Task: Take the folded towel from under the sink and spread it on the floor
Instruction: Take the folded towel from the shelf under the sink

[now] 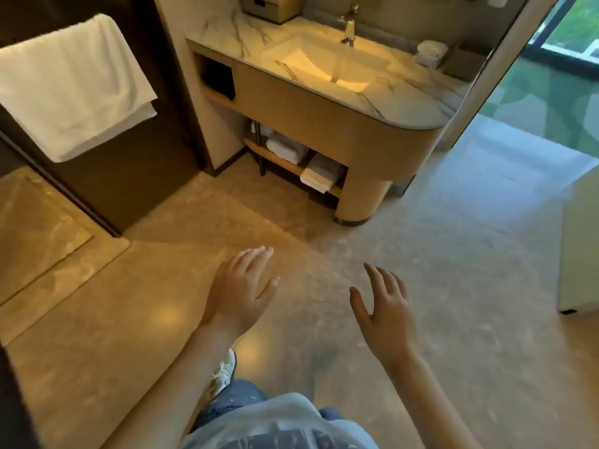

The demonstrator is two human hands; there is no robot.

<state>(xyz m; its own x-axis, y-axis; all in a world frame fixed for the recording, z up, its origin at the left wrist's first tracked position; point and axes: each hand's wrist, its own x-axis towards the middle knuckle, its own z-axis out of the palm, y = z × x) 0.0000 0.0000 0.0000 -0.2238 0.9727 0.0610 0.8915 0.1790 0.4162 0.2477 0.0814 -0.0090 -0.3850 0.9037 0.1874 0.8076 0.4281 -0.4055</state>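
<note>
Folded towels (319,176) on the low shelf (278,158) partly hidden by the vanity front (324,124), hanging towel (71,89) cut by the left edge, box (272,6) cropped at top, shoe (223,374) half behind a forearm (181,377), cubby (218,79) contents too dark

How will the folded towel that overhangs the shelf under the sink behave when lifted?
Probably floppy: the towel droops at its front edge over the shelf. Likely light for its size, being soft cloth. Its stacked layers may slide apart unless lifted from below.

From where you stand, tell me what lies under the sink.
A shelf holds at least two folded towels, a left towel and a right towel. The cabinet hides whatever lies further back.
</note>
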